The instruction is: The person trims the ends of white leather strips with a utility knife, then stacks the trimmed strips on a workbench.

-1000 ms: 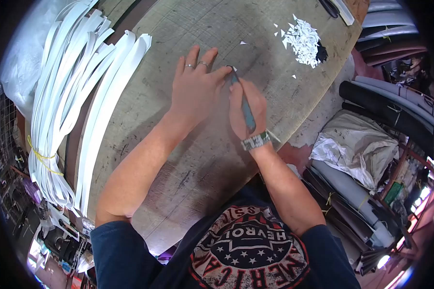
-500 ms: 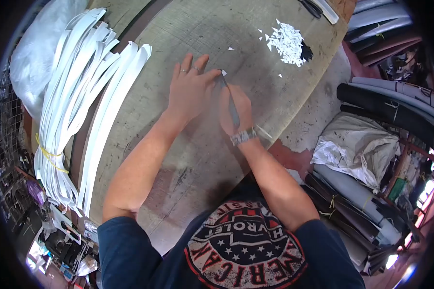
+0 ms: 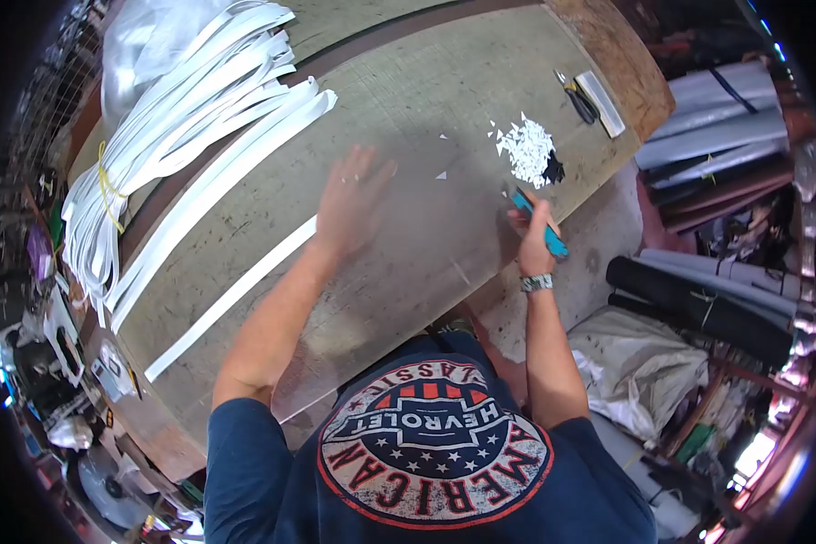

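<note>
My right hand (image 3: 537, 238) is closed around a teal utility knife (image 3: 553, 241), its tip pointing up toward the pile of scraps. Smeared by motion, my left hand (image 3: 352, 201) hovers over or rests on the table, fingers stretched out and nothing visible in them. A single white strip (image 3: 236, 297) runs diagonally up to the left hand, which hides its upper end. Small white triangular scraps (image 3: 525, 150) lie heaped beyond the knife, beside a little black patch (image 3: 554, 169). One loose white triangle (image 3: 442, 176) lies between my hands.
A bundle of long white strips (image 3: 168, 136) tied with yellow string covers the table's left side, more strips (image 3: 218, 186) beside it. Black-handled pliers (image 3: 581, 105) and a white bar (image 3: 600, 105) lie at the far right. Rolled sheets (image 3: 703, 304) stand off the table's right edge.
My right hand has moved right, away from my left hand, with the knife. A single white strip now shows beneath my left arm. Another white triangle lies on the table. The view has shifted.
</note>
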`<act>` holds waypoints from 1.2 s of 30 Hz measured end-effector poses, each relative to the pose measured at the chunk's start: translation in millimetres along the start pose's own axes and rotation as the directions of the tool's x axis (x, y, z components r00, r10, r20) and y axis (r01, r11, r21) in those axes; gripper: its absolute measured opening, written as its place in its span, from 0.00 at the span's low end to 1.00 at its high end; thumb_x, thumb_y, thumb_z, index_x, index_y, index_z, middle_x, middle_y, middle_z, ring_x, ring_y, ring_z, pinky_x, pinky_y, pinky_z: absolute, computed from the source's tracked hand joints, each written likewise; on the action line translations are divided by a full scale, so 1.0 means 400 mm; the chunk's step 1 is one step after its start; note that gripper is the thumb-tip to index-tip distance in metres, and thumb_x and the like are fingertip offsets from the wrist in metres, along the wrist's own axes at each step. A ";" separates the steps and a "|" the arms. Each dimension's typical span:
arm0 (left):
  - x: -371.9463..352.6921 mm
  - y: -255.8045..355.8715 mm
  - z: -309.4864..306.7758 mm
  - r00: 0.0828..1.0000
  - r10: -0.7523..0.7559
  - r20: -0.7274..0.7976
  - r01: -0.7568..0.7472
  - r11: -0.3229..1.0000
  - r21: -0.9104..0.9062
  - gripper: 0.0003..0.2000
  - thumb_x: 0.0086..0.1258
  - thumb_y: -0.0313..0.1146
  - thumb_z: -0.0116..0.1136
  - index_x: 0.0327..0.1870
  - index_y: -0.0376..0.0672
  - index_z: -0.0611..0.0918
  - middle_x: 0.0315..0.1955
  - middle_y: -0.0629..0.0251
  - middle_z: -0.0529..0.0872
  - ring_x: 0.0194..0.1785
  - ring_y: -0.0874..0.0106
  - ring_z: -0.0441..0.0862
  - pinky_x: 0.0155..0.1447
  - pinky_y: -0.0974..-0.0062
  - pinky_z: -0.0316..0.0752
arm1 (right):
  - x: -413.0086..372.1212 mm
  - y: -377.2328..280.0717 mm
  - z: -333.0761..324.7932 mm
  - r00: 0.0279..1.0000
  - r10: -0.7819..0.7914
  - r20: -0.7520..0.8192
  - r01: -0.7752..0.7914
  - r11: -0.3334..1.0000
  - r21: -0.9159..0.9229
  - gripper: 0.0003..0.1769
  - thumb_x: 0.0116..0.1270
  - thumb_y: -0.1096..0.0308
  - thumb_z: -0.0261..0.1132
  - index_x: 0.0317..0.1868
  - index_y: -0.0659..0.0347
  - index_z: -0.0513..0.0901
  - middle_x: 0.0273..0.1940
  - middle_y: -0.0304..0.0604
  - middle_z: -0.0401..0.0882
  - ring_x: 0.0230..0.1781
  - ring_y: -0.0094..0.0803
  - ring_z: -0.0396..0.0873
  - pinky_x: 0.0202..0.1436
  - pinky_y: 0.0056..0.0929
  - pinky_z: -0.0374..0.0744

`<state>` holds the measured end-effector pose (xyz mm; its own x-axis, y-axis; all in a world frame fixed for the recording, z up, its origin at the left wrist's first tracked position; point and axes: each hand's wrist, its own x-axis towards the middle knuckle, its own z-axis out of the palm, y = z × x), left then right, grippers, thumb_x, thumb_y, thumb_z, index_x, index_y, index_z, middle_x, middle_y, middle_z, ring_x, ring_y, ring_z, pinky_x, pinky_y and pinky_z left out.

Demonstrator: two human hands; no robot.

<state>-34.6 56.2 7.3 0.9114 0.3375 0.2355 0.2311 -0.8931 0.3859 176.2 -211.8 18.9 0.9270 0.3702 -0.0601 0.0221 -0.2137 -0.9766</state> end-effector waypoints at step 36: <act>-0.047 0.285 0.068 0.690 -0.593 -0.415 0.664 0.746 0.039 0.23 0.69 0.37 0.77 0.64 0.43 0.89 0.73 0.53 0.82 0.81 0.47 0.71 0.84 0.49 0.67 | 0.325 0.043 -0.012 0.096 -0.418 0.903 0.874 0.470 0.125 0.22 0.70 0.71 0.72 0.63 0.60 0.83 0.49 0.50 0.79 0.52 0.53 0.81 0.53 0.49 0.81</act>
<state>-16.1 -60.3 22.5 0.3510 0.8857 0.3037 0.7912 -0.4540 0.4096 298.8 -171.6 -4.7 -0.2589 0.9414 0.2164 0.7737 0.3362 -0.5370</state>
